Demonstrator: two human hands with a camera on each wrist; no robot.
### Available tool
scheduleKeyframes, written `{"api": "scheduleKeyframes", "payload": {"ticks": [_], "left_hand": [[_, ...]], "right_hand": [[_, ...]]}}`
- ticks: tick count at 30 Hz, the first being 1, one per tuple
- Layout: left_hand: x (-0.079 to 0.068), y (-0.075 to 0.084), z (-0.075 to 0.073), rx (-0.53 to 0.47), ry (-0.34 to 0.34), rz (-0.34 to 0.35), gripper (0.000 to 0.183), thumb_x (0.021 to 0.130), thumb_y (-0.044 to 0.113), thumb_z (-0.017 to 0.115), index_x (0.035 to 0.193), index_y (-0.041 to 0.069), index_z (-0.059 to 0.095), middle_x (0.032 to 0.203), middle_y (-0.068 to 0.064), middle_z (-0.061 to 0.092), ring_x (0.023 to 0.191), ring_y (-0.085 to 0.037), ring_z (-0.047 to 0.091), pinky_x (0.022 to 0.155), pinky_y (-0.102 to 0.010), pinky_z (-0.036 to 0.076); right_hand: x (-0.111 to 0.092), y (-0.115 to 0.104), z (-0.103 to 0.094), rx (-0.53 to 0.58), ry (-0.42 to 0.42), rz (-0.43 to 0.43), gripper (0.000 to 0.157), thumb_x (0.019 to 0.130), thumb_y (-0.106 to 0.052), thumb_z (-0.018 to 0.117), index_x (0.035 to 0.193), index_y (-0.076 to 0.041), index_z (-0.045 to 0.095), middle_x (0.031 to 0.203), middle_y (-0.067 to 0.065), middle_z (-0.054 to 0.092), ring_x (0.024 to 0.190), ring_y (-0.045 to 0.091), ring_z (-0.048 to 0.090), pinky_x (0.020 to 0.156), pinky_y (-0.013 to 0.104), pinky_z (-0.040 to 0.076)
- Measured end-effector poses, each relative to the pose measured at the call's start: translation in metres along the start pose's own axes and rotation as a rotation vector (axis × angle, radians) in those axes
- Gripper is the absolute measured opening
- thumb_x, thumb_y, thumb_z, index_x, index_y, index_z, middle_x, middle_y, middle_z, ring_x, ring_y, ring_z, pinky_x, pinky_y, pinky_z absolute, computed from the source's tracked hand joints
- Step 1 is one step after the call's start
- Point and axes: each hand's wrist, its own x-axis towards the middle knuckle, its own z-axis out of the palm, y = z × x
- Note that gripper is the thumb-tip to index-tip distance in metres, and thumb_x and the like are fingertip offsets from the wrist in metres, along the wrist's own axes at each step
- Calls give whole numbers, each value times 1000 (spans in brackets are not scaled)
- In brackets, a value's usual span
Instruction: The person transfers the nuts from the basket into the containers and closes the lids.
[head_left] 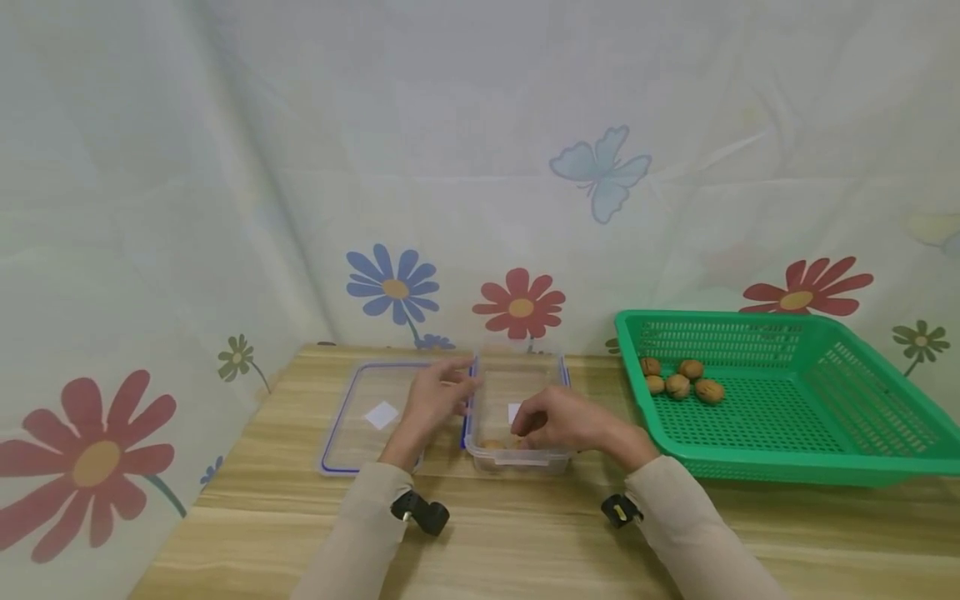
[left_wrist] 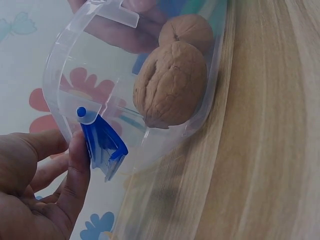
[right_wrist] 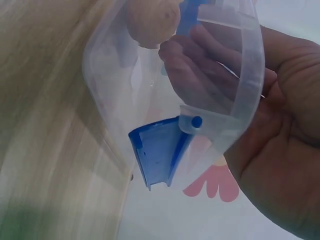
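Note:
A clear plastic food container (head_left: 517, 379) with blue side latches stands on the table between both hands. My left hand (head_left: 435, 400) grips its left rim, the finger and thumb beside a hanging blue latch (left_wrist: 102, 145). Two walnuts, a larger one (left_wrist: 172, 85) and a smaller-looking one (left_wrist: 192, 30), lie at the container's near end in the left wrist view. My right hand (head_left: 558, 421) reaches over the right rim into the container. Its fingers are loosely bent, and the fingertips (right_wrist: 172, 52) lie close by a walnut (right_wrist: 152, 22); whether they touch it I cannot tell.
Left of the container lies its clear lid (head_left: 341, 429) with a blue seal and a white label (head_left: 381, 414). On the right stands a green plastic basket (head_left: 765, 467) holding several walnuts (head_left: 677, 386) in its left part. A flower-printed cloth (head_left: 480, 208) hangs behind the wooden table (head_left: 517, 533).

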Motion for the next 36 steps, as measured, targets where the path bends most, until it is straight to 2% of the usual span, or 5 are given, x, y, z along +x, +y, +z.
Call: {"api": "scheduleKeyframes", "payload": {"ticks": [6, 11, 18, 28, 36], "left_hand": [[-1, -2, 1, 7, 1, -6, 43, 99, 5, 75, 140, -2, 66, 112, -23, 72, 81, -29, 73, 65, -32, 67], [-1, -2, 1, 8, 4, -8, 42, 99, 5, 75, 139, -2, 66, 111, -24, 72, 79, -25, 73, 65, -32, 67], [1, -1, 0, 13, 8, -6, 42, 99, 6, 75, 139, -1, 66, 112, -23, 71, 77, -24, 73, 65, -32, 67], [1, -3, -1, 11, 7, -7, 42, 99, 5, 75, 140, 0, 66, 112, -22, 72, 77, -24, 73, 66, -32, 67], [0, 0, 0, 4, 2, -14, 42, 100, 5, 74, 141, 0, 66, 114, -23, 71, 75, -23, 72, 65, -32, 67]], "right_hand": [[-6, -4, -7, 43, 45, 30, 14, 93, -5, 82, 106, -1, 79, 95, -3, 75, 85, 9, 69, 82, 25, 63], [-15, -15, -22, 8, 105, 52, 15, 95, -12, 83, 108, -7, 80, 98, -4, 76, 88, 11, 71, 81, 28, 64], [-31, -27, -49, -35, 193, -2, 19, 95, -14, 82, 113, -5, 79, 104, 1, 78, 95, 17, 74, 83, 33, 65], [-54, -45, -86, -40, 272, 82, 22, 96, -14, 81, 117, -9, 78, 110, 1, 77, 100, 19, 73, 89, 40, 65], [-73, -41, -115, -67, 312, 118, 25, 99, -15, 79, 122, -9, 76, 117, 3, 76, 104, 20, 73, 93, 43, 63]]}}
